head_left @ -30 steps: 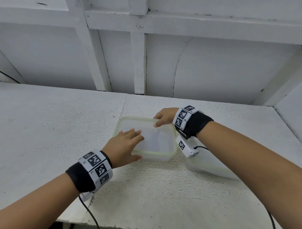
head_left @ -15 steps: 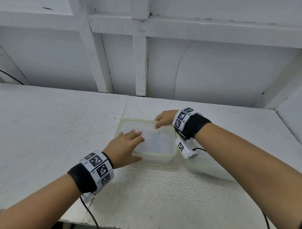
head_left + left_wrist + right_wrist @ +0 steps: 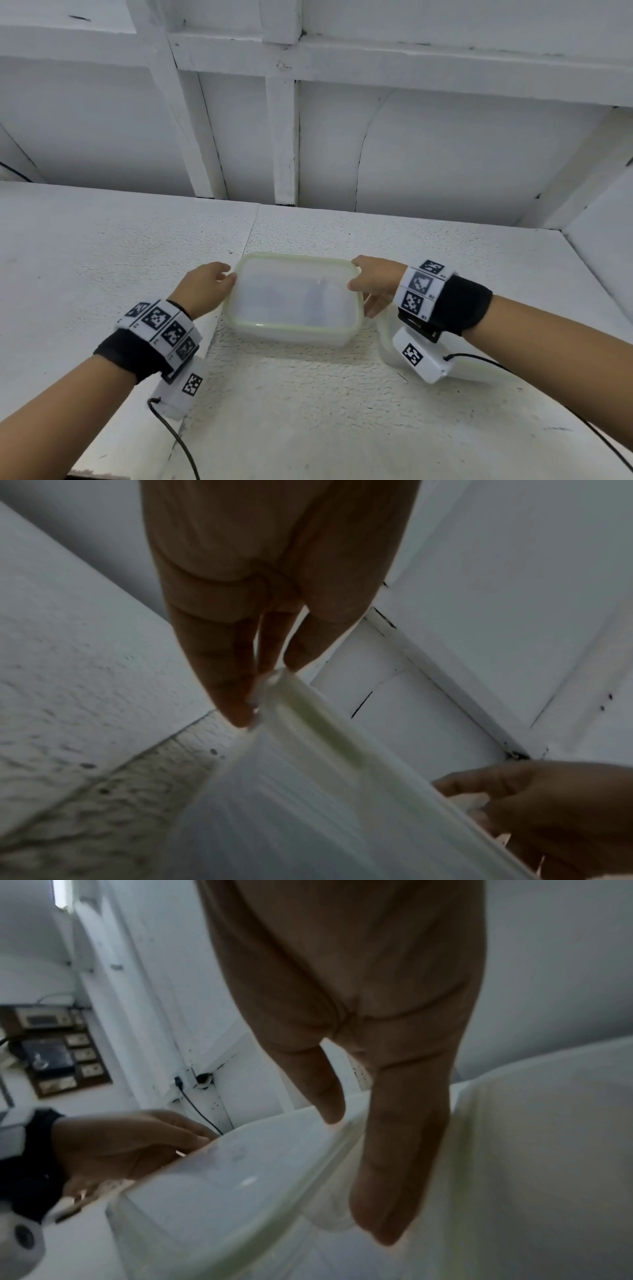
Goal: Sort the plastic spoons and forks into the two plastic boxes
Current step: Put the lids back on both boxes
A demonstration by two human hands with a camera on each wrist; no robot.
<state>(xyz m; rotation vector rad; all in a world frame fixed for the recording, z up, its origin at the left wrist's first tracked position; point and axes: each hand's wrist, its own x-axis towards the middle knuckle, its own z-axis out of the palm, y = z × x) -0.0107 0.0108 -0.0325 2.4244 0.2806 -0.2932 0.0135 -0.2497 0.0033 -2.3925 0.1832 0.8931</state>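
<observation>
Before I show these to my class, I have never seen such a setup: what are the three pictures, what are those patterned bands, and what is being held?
No machine here: a person works with bare hands. One camera sits on the head and looks down at the white table; one sits on each wrist, looking along the fingers. The bands with black-and-white squares are strapped round the wrists.

The left hand and the right hand hold the clear plastic box by its two short ends. A second box lies to the right, mostly hidden behind the right wrist. No spoons or forks show in these pictures.
</observation>
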